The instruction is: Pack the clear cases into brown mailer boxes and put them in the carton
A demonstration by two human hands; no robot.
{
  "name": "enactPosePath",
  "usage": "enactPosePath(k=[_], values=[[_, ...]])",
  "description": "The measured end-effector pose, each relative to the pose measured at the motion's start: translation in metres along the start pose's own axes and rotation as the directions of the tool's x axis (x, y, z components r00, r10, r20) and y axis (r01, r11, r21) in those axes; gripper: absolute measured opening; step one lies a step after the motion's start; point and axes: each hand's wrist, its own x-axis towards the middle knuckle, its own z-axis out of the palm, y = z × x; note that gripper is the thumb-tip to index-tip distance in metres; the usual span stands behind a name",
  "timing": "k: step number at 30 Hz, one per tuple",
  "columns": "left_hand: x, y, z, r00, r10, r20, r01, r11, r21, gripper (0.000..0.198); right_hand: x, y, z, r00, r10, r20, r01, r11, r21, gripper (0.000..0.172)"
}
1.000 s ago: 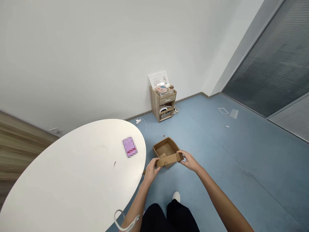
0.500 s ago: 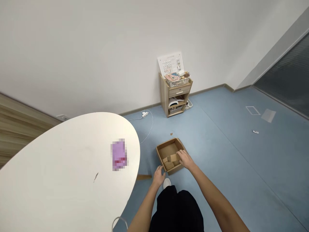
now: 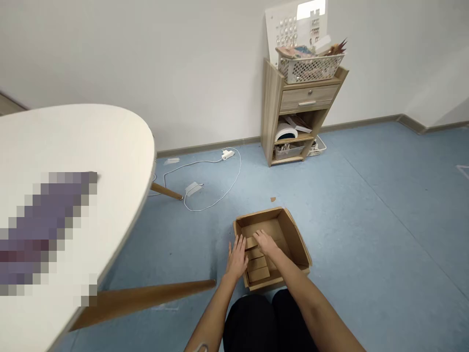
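The room was brightly and evenly lit by soft, diffuse light, with no lamp visible. Faint shadows lay inside the cardboard box [image 3: 271,220] and beneath the wooden cabinet [image 3: 289,161]. Glare whitened the top of the wall chart [image 3: 289,29]. The wide lens bent the edge of the table [image 3: 91,142], and a coarse pixelated patch [image 3: 47,234] hid one item.

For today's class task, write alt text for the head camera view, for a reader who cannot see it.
Looking down, a person's right hand rests on cardboard pieces inside an open cardboard box on a blue floor, with the left hand at the box's left edge. A white oval table is at left, and a wooden cabinet stands against the wall behind.
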Motion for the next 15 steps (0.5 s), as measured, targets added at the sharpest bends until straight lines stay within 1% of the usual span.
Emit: enactPosePath(k=[1,3,5,7,9,11,13,15], values=[[0.001,0.000,0.011,1.000,0.021,0.007,-0.021,0.998,0.053,0.066,0.008,0.005,0.015,0.999,-0.012,0.040,0.011,1.000,0.020,0.047],[0.002,0.002,0.028,0.999,0.036,0.031,-0.040,0.988,0.150,0.057,0.020,0.013,0.041,0.995,-0.032,0.097,0.026,0.998,0.063,0.048],[0.003,0.007,0.038,0.996,0.021,0.081,-0.040,0.972,0.232,0.049,0.030,0.021,0.061,0.990,-0.049,0.133,0.035,0.994,0.102,0.049],[0.006,0.012,0.043,0.989,0.006,0.146,-0.049,0.954,0.296,0.044,0.037,0.026,0.075,0.986,-0.056,0.160,0.035,0.991,0.129,0.050],[0.009,0.014,0.046,0.980,-0.004,0.197,-0.062,0.943,0.327,0.043,0.043,0.029,0.084,0.981,-0.047,0.186,0.018,0.988,0.154,0.050],[0.012,0.013,0.048,0.974,-0.015,0.228,-0.062,0.942,0.329,0.044,0.047,0.028,0.088,0.977,-0.031,0.213,-0.006,0.985,0.172,0.049],[0.015,0.013,0.047,0.964,-0.033,0.264,-0.056,0.946,0.321,0.045,0.046,0.024,0.086,0.976,-0.006,0.219,-0.033,0.984,0.177,0.050],[0.016,0.015,0.043,0.951,-0.060,0.304,-0.043,0.946,0.322,0.046,0.039,0.020,0.077,0.986,0.035,0.164,-0.063,0.983,0.172,0.053]])
